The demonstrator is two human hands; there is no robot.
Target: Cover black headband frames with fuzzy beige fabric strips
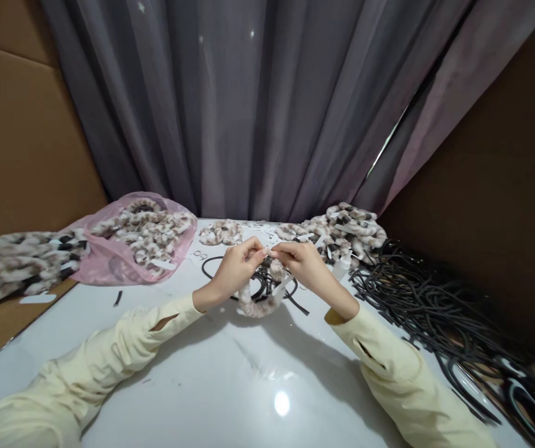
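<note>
My left hand (242, 264) and my right hand (298, 258) meet over the middle of the white table. Both are closed in a pinch, fingertips almost touching around a small pale piece too tiny to name. Just below them a fluffy brown-and-white fur ring (255, 308) hangs or rests, partly hidden by my hands; I cannot tell which hand, if either, bears it. A white tag (283, 284) sticks out at its right side. Behind and under the ring lie loops of black tubing (301, 306).
A pink plastic bag (104, 264) full of fur rings lies left, with more fur rings (10, 264) beside it. Another fur pile (356, 227) stands back right, near a small white bottle (342, 266). Black tubes (426, 298) heap along the right. A grey curtain (230, 112) hangs behind.
</note>
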